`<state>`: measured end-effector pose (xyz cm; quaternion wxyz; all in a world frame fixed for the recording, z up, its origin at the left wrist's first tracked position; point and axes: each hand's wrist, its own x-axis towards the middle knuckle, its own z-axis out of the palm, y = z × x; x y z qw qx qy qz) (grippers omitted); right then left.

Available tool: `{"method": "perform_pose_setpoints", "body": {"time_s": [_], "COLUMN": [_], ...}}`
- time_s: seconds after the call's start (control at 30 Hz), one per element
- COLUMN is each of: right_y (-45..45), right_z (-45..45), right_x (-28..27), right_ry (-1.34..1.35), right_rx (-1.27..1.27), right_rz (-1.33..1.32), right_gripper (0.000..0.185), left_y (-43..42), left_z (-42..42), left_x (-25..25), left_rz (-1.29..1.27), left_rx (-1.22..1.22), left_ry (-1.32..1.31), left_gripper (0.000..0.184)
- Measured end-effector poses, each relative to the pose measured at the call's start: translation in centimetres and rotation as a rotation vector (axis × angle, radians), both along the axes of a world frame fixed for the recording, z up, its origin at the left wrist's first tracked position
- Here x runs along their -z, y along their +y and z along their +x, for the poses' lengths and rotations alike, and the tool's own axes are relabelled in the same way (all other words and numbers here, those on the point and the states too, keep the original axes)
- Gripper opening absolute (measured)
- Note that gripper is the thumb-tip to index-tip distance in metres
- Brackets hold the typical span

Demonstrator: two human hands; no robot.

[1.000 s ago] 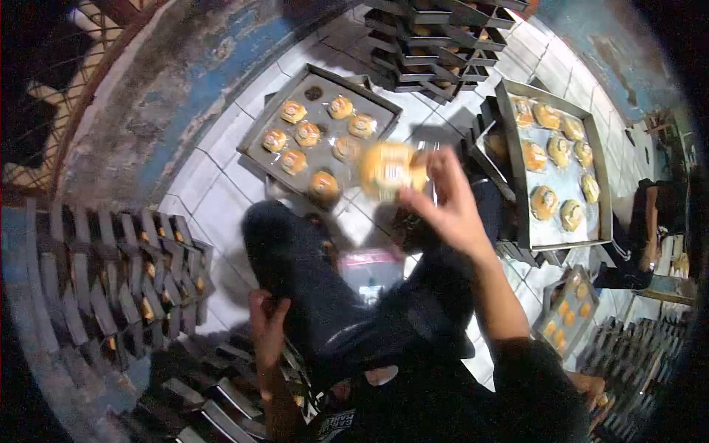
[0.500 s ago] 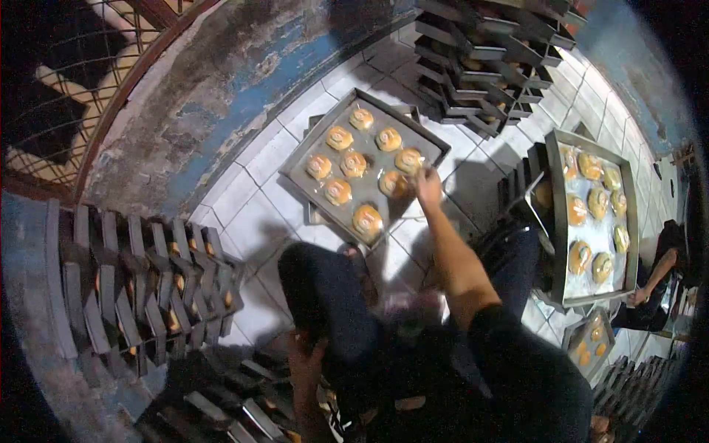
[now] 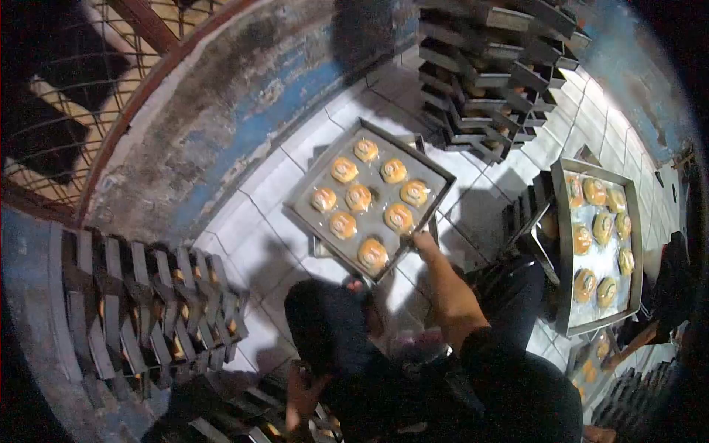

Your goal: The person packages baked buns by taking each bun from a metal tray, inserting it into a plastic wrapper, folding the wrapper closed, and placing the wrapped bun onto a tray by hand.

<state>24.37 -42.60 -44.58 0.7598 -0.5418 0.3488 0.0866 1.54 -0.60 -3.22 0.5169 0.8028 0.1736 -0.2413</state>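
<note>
A metal baking tray (image 3: 316, 235) of wrapped round buns, one of them a glossy golden bun (image 3: 358, 198), lies over the tiled floor in front of my knees. My right hand (image 3: 423, 242) is at the tray's near right edge, fingers closed on its rim, just below a bun (image 3: 399, 218). Low beside my left knee, in shadow, is my left hand (image 3: 303, 395), its thumb and fingers apart with nothing visible in them. Something is partly visible under the tray, mostly hidden by it.
On the right, another tray of wrapped buns (image 3: 602, 229) tops a stack. Stacked trays stand at the left (image 3: 148, 303) and the back (image 3: 491, 81). A peeling wall (image 3: 244, 96) runs behind. Another person's arm (image 3: 631, 343) reaches toward a lower tray (image 3: 587, 373) at far right.
My right hand has moved from a bun at the tray's right side to the near right rim. The whole view has shifted slightly down. The other person's arm has reached lower.
</note>
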Motion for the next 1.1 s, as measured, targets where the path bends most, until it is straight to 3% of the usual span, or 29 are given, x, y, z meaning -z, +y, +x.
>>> {"method": "perform_pose_setpoints", "body": {"time_s": [0.03,0.1,0.13,0.17,0.23,0.3,0.37,0.43,0.47,0.5,0.53,0.57,0.6,0.63,0.67,0.7,0.73,0.8,0.83,0.87,0.9,0.93,0.97,1.03,1.1], "right_y": [1.1,2.0,1.9,1.9,0.4,-0.8,-4.2,-7.4,-9.1,-12.2,-13.5,-14.4,-16.4,-18.1,-21.6,-26.0,-28.9,-34.3,-37.0,-39.0,-38.8,-39.5,-40.5,-44.8,-49.8], "right_z": [-0.1,0.1,-0.3,-0.5,-1.4,-4.1,-7.1,-12.0,-15.0,-17.3,-20.4,-23.4,-26.5,-28.9,-32.0,-34.7,-37.1,-42.0,-44.2,-46.1,-47.1,-48.1,-49.2,-51.9,-54.0], "right_x": [-5.0,-7.5,-10.9,-12.5,-22.3,-27.4,-28.0,-32.5,-37.6,-35.7,-40.5,-44.9,-45.4,-47.7,-47.1,-47.6,-48.3,-49.3,-49.4,-49.2,-51.2,-51.5,-52.1,-47.5,-43.6], "right_ry": [0.028,-0.075,-0.154,-0.273,-0.124,-0.188,-0.193,-0.237,-0.160,-0.208,-0.229,-0.255,-0.348,-0.256,-0.408,-0.349,-0.350,-0.404,-0.418,-0.431,-0.407,-0.353,-0.302,-0.361,-0.155], "right_rx": [0.065,0.292,0.198,0.214,0.122,0.334,0.330,0.343,0.334,0.358,0.374,0.479,0.555,0.692,0.649,0.583,0.612,0.715,0.740,0.749,0.858,0.830,0.803,0.770,0.728], "right_rz": [-0.111,-0.014,-0.158,-0.142,-0.195,-0.057,0.073,-0.006,-0.015,-0.010,0.065,-0.054,-0.036,-0.084,-0.338,-0.567,-0.687,-0.689,-0.673,-0.658,-0.397,-0.422,-0.447,-0.458,-0.526], "right_gripper": [0.044,0.044,0.041,0.036,0.033,0.032,0.034,0.038,0.038,0.032,0.026,0.022,0.022,0.023,0.026,0.027,0.025,0.020,0.018,0.016,0.018,0.020,0.022,0.021,0.023], "left_y": [1.8,2.3,1.1,0.0,-2.0,-2.2,1.9,6.1,3.4,1.7,5.3,4.2,2.2,1.1,4.4,3.2,1.3,2.4,2.0,-0.3,-2.4,-1.5,-0.3,0.0,1.0], "left_z": [-1.5,-1.2,-1.0,-1.1,-0.1,-0.2,-2.1,-2.0,-2.0,-2.3,-2.7,-2.9,-2.6,-2.9,-3.1,-3.3,-3.0,-3.2,-3.5,-3.7,-4.1,-3.4,-4.0,-3.7,-3.3], "left_x": [2.7,3.4,2.0,0.5,-2.1,-2.2,3.7,7.8,3.8,1.4,6.2,5.4,3.3,2.0,4.1,2.2,-1.8,3.7,3.4,0.3,-2.4,-0.4,0.7,0.3,1.5], "left_rz": [-0.014,-0.022,-0.016,-0.014,-0.054,-0.075,-0.245,0.186,0.118,0.056,-0.216,-0.225,-0.256,-0.283,-0.191,-0.198,0.086,-0.016,-0.158,-0.108,-0.056,0.100,0.060,0.025,0.051], "left_rx": [0.004,0.023,-0.012,-0.040,-0.093,-0.114,-0.021,0.395,0.306,0.212,0.085,0.098,0.104,0.111,-0.031,-0.017,0.484,-0.068,0.017,0.004,-0.012,0.030,0.015,0.006,-0.003], "left_ry": [0.012,0.009,0.010,0.024,0.119,0.237,-0.037,-0.449,-0.330,-0.203,-0.084,-0.070,-0.134,-0.193,0.019,0.033,-0.457,-0.040,-0.153,-0.117,-0.082,-0.136,-0.133,-0.093,-0.092], "left_gripper": [0.049,0.049,0.049,0.048,0.048,0.047,0.055,0.048,0.047,0.046,0.043,0.043,0.045,0.047,0.055,0.055,0.054,0.046,0.041,0.040,0.039,0.038,0.036,0.032,0.032]}}
